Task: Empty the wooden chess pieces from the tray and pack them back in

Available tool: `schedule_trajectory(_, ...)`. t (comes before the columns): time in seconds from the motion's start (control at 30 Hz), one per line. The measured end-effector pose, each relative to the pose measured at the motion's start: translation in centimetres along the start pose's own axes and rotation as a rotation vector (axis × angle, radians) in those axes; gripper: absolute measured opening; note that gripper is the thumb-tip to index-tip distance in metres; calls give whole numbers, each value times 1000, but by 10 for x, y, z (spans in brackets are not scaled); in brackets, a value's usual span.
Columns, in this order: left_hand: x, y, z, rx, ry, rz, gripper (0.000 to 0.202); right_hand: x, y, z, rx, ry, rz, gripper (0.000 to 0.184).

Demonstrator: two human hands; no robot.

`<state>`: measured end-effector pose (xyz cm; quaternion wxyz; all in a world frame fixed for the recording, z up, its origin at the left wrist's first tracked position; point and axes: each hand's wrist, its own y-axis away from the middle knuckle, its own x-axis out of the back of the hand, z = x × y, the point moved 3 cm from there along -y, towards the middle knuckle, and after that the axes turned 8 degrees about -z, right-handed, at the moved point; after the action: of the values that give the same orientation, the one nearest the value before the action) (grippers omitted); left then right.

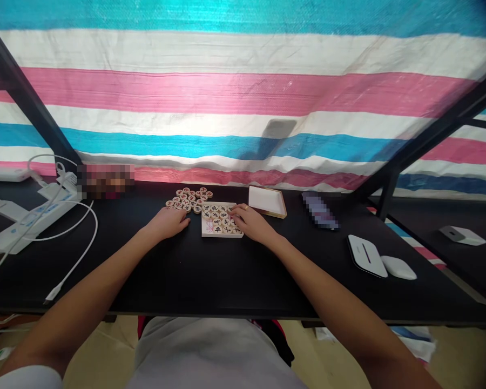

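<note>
A shallow white box point(222, 235) on the black desk holds rows of round Chinese chess pieces with black characters point(215, 215). Part of its pink-marked bottom shows at the left side. My right hand point(251, 222), with a ring on one finger, reaches over the box's right side. Its fingertips touch the pieces there and are a little apart; they cover part of the rows. Left of the box lies a loose cluster of pieces with mostly red characters point(186, 197). At its near edge rests my left hand point(168, 222), thumb apart from the fingers, whose tips are partly hidden.
Behind my right hand lies the box lid point(266, 200), inside up. Farther right are a blurred phone-like object point(321, 210), a white flat device point(366, 255) and a white rounded case point(399, 267). A power strip point(36, 216) with loose cables point(87, 251) occupies the left.
</note>
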<state>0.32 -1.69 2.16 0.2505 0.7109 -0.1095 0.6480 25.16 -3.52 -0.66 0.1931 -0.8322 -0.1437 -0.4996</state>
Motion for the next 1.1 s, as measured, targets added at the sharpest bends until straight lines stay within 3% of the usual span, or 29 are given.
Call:
schedule_trajectory(0.5,-6,-8,-6,-67,60,95,23,-1,0,0,18,9,-1,23)
schedule_trajectory(0.83,1,8,15,-21,-71,109,24,-1,0,1,11,18,1,24)
schedule_trajectory(0.97,6,13,32,-127,13,245,29,-2,0,1,8,15,-3,24)
schedule_trajectory(1.1,1,9,47,-332,137,335,26,-2,0,2,25,21,20,24)
